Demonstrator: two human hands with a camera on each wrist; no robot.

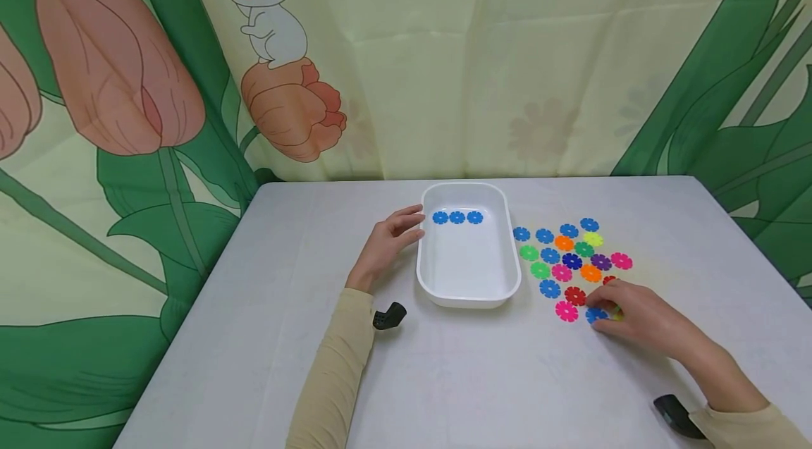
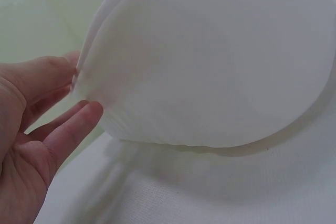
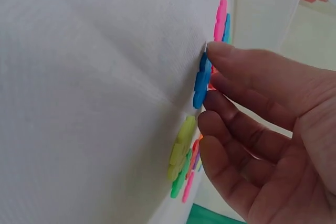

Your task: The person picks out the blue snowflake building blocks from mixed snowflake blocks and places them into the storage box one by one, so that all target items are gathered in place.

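My left hand [image 1: 390,241] is at the left side of a white tray [image 1: 468,294], fingers fairly straight. In the left wrist view its fingertips [image 2: 93,109] touch the tray's rim and outer wall. Three blue flower-shaped discs [image 1: 457,218] form a row inside the tray, near its far end. Right of the tray, my right hand [image 1: 653,318] pinches a blue flower-shaped disc [image 3: 200,82] by its edges, thumb on one side and fingers on the other, close over the tabletop. A yellow disc [image 3: 182,148] lies beside it, partly hidden by the hand in the head view.
Many loose flower discs lie right of the tray, including a pink disc [image 1: 567,311], a red disc [image 1: 575,296], an orange disc [image 1: 591,273] and a green disc [image 1: 540,271]. The white-covered table [image 1: 469,371] ends at a printed curtain [image 1: 444,82] behind.
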